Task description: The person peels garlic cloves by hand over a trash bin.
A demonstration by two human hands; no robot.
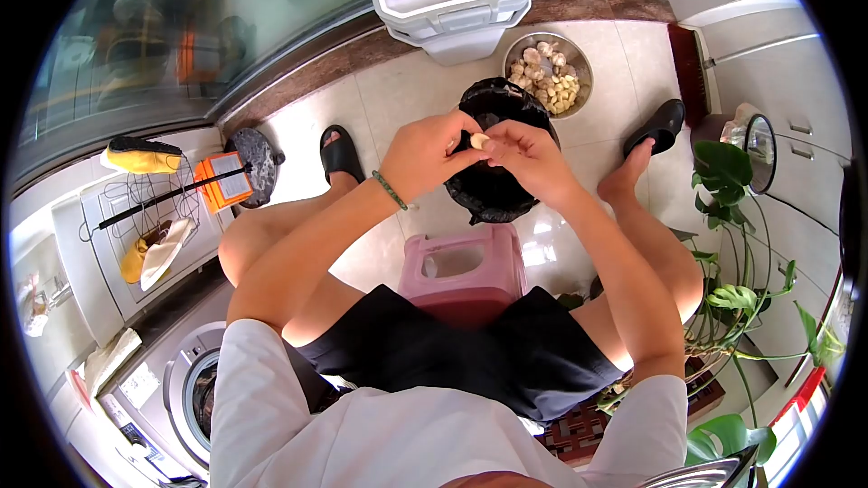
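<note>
A small pale garlic clove (479, 140) is pinched between the fingertips of both hands, over the black-lined bin (493, 197). My left hand (429, 153), with a green bead bracelet at its wrist, is closed at the clove's left side. A small dark object, too small to name, shows by its fingers. My right hand (529, 159) holds the clove from the right. Beyond the bin, a round metal bowl (586, 81) on the floor holds garlic bulbs and peeled cloves.
A pink stool (419, 267) stands between the knees. A grey storage box (452, 14) with a phone on top is ahead. At the left are shoes on a wire rack and a washing machine (181, 370); at the right, a leafy plant (732, 298) and cabinets.
</note>
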